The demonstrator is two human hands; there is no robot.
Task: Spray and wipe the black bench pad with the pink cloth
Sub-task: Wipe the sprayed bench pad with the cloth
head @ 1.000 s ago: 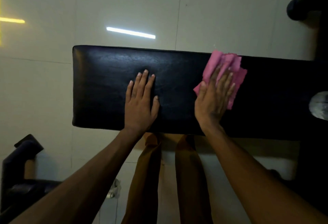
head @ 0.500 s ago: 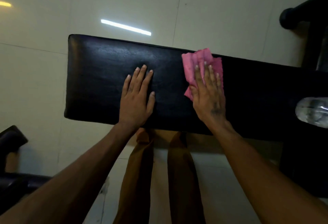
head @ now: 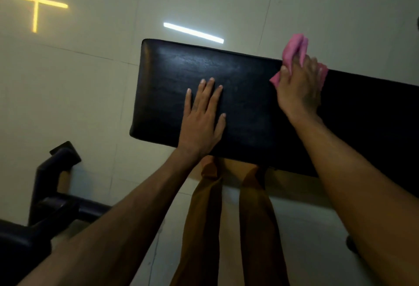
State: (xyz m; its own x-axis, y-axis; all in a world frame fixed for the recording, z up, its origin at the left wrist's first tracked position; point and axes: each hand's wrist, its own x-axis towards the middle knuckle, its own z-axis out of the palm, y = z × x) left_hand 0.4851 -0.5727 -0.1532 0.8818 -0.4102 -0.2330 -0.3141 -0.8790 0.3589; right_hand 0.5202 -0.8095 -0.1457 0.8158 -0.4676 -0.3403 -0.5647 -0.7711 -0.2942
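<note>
Bench pad long axis left-right; right hand clutches pink cloth.

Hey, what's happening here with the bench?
A person is wiping a black bench pad. The right hand presses a pink cloth at the pad's far edge, part of the cloth sticking out past it. The left hand lies flat on the pad nearer its left end, fingers straight. No spray bottle is in view.
</note>
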